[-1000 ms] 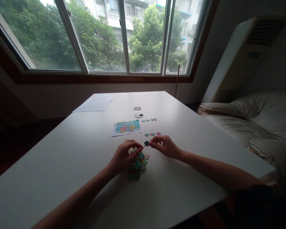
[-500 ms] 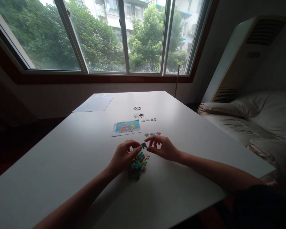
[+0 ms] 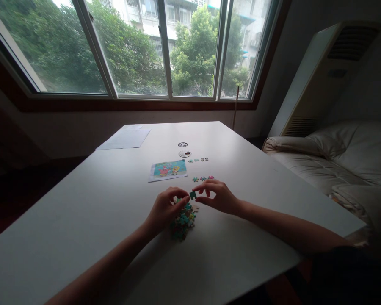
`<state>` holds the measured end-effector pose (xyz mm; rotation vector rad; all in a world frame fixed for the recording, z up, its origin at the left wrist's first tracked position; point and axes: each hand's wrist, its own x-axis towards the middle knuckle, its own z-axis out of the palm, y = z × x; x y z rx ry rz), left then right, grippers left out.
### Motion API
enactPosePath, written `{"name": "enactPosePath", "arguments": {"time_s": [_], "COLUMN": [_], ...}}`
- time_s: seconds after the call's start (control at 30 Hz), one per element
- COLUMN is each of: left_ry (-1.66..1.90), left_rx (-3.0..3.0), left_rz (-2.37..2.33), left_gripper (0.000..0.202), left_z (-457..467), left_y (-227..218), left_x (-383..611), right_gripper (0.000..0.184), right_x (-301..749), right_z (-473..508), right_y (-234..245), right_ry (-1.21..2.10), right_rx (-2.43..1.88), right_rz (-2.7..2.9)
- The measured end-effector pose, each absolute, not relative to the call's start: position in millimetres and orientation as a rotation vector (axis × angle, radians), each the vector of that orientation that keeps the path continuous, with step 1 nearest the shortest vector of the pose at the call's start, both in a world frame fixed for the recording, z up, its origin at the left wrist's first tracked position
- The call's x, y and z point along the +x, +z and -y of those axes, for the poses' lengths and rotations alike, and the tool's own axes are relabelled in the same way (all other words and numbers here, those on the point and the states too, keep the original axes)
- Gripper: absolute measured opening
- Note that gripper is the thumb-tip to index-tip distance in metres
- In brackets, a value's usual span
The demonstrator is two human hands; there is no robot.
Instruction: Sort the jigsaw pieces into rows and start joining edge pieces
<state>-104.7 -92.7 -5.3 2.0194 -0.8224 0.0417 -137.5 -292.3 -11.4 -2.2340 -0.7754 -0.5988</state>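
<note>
A small dark green puzzle piece point(image 3: 193, 195) is held up between my two hands, above a heap of mixed jigsaw pieces point(image 3: 183, 220). My left hand point(image 3: 169, 205) pinches its left side between thumb and fingers. From the right, my right hand point(image 3: 217, 197) has its index fingertip at the piece's top edge and its thumb at the lower right, so both hands appear to be on it. Beyond the hands lies a short row of loose pieces point(image 3: 203, 178), one of them pink. A picture sheet with cartoon figures point(image 3: 169, 169) rests flat to the left of that row.
Another row of pieces point(image 3: 198, 159) lies farther back on the white table point(image 3: 114, 203). Two round inserts point(image 3: 184, 153) are set near the table's middle. Paper sheets point(image 3: 125, 137) lie at the far left edge. A pale sofa point(image 3: 343, 156) stands to the right.
My left hand has shifted slightly right with the green puzzle piece, bringing it in to my right hand's fingertips. The heap, the rows and the picture sheet have stayed put.
</note>
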Motion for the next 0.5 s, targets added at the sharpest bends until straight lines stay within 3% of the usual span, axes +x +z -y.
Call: {"name": "enactPosePath", "arguments": {"time_s": [0.5], "left_ry": [0.104], "left_rx": [2.004], "left_rz": [0.762], "left_gripper": [0.017], "left_z": [94.3], "left_y": [-4.7], "left_x": [-106.5], "right_gripper": [0.019], "right_x": [-140.1], "right_z": [284.1], "right_y": [-5.7], "right_ry": [-0.435], "right_rx": [-2.104], "right_rz": [0.517]}}
